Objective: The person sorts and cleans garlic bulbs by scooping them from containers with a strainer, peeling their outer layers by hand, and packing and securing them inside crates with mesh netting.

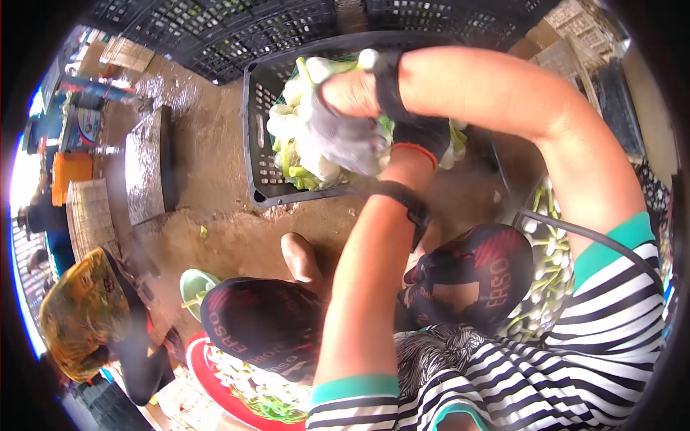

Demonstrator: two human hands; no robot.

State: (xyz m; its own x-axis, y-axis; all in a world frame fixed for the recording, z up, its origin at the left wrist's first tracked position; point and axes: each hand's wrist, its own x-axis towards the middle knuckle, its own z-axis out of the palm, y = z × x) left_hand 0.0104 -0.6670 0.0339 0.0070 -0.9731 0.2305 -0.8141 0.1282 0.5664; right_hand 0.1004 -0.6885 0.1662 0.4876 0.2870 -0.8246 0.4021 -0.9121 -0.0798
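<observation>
A black plastic crate holds white bulbs with green stems. My right hand, in a greyish glove, reaches over from the right and lies on the bulbs; its fingers are blurred and blend with them. Beneath my right wrist is my left hand, in a dark glove with a red cuff, at the crate's near right side. The right forearm hides most of that hand, fingers included. Whether either hand grips a bulb cannot be made out.
Stacked black crates stand behind. A red basin of bulbs and a green bowl are by my left knee. More bulbs lie at the right. Another person is at the lower left, near a low bench.
</observation>
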